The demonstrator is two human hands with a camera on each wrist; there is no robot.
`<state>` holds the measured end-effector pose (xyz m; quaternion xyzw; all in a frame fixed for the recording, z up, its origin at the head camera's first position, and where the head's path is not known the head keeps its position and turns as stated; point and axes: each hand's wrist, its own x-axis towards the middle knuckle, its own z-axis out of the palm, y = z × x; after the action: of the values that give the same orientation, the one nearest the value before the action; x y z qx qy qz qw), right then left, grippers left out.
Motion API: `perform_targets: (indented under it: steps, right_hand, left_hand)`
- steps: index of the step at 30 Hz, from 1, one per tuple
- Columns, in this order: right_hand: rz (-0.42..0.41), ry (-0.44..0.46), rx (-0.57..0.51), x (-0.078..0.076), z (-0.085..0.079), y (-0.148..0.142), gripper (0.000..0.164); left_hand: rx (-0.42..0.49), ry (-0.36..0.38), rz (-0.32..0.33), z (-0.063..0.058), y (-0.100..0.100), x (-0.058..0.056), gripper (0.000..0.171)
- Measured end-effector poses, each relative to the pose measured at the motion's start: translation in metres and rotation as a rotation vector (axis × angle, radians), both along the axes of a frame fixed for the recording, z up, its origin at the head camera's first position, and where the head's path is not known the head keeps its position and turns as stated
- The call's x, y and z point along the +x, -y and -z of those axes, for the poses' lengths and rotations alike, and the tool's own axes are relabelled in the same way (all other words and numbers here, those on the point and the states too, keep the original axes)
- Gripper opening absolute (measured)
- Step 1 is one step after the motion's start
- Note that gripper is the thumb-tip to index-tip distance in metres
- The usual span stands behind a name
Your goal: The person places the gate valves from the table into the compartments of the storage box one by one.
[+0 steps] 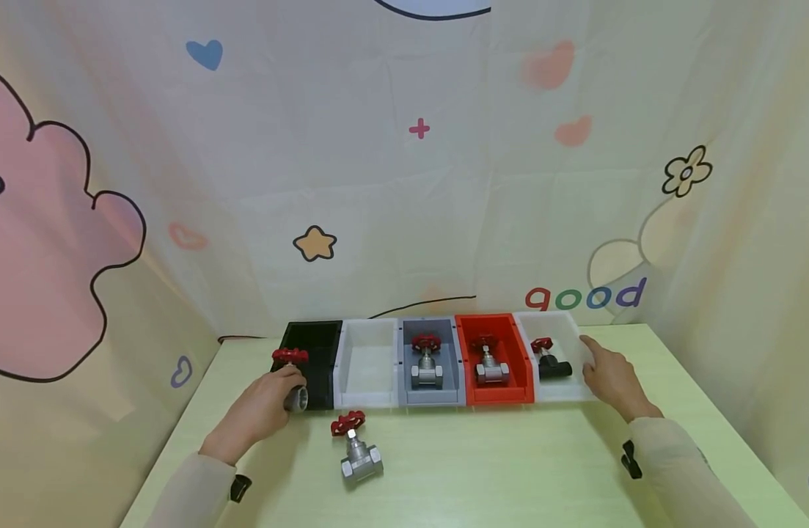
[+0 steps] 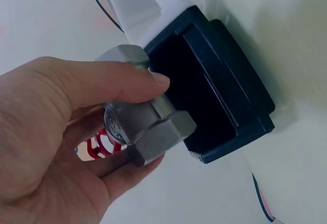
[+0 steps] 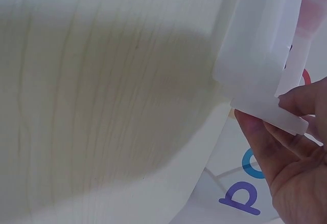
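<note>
My left hand [image 1: 262, 407] grips a metal valve with a red handwheel [image 1: 290, 356] beside the black bin [image 1: 312, 331] at the row's left end. In the left wrist view the thumb lies across the valve's grey body [image 2: 158, 137], close to the bin's opening. At the other end, my right hand [image 1: 617, 378] holds the outer wall of the white bin [image 1: 585, 356]; the right wrist view shows thumb and fingers pinching its rim [image 3: 268, 115]. Inside that bin lies a black valve with a red handle [image 1: 554, 368]. Another metal valve [image 1: 361, 460] lies on the table in front.
Between the end bins stand a white bin [image 1: 369, 400], a grey bin [image 1: 433, 398] and a red bin [image 1: 499, 396]. The grey and red ones each hold a metal valve with a red handwheel. A patterned curtain [image 1: 404, 183] hangs behind the pale wooden table [image 1: 483, 469].
</note>
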<state>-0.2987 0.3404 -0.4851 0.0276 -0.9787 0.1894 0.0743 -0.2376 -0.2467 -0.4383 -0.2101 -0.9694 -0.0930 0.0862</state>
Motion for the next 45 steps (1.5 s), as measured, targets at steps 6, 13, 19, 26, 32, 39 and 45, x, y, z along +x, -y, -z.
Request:
perform_targets:
  steps: [6,13,19,26,32,39,45]
  right_hand:
    - [0.002,-0.001,0.005,-0.001,0.001,-0.001,0.055]
    - [0.004,-0.008,0.007,-0.002,0.002,-0.002,0.055]
    - [0.002,-0.016,0.009,-0.001,0.003,-0.001,0.054]
    - [-0.001,-0.027,0.006,-0.001,0.003,-0.001,0.054]
    - [-0.001,-0.029,0.004,0.0,0.002,0.0,0.053]
    - [0.011,-0.007,0.006,0.0,0.002,-0.001,0.055]
    - [0.007,-0.02,0.004,0.0,0.003,0.0,0.054]
  left_hand:
    - [0.005,0.027,0.012,-0.001,0.0,-0.013,0.044]
    - [0.001,0.057,0.027,-0.002,-0.003,-0.031,0.047]
    - [0.011,0.103,-0.004,0.0,-0.006,-0.044,0.048]
    - [-0.002,0.156,-0.044,0.009,-0.008,-0.058,0.047]
    - [-0.009,0.137,-0.047,0.018,-0.007,-0.068,0.043]
    - [-0.007,0.147,-0.054,0.03,-0.009,-0.077,0.042]
    - [-0.011,0.162,-0.067,0.037,-0.008,-0.08,0.041]
